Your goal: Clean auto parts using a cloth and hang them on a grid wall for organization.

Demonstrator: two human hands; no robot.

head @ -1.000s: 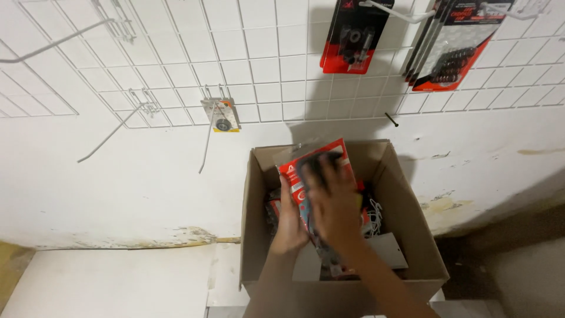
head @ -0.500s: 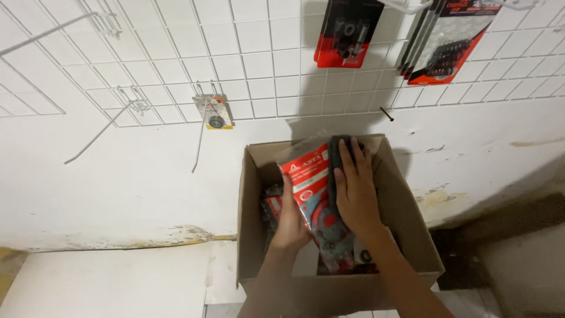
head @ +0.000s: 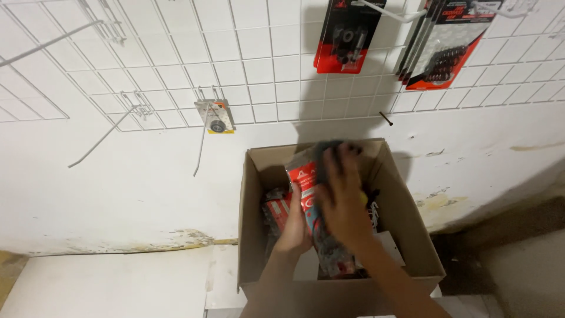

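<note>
Lower centre of frame: right hand [head: 341, 203] and left hand [head: 296, 227] grasp a red, clear-fronted blister pack [head: 306, 188] inside the open cardboard box [head: 259, 235].

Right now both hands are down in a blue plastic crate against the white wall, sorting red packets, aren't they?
Not quite. The head view shows a brown cardboard box, not a blue plastic crate. The rest holds: the left hand and right hand are both inside it on the red packets, and it stands against the white wall.

Right hand [head: 344, 200] blurred; pkg contents hidden.
</note>
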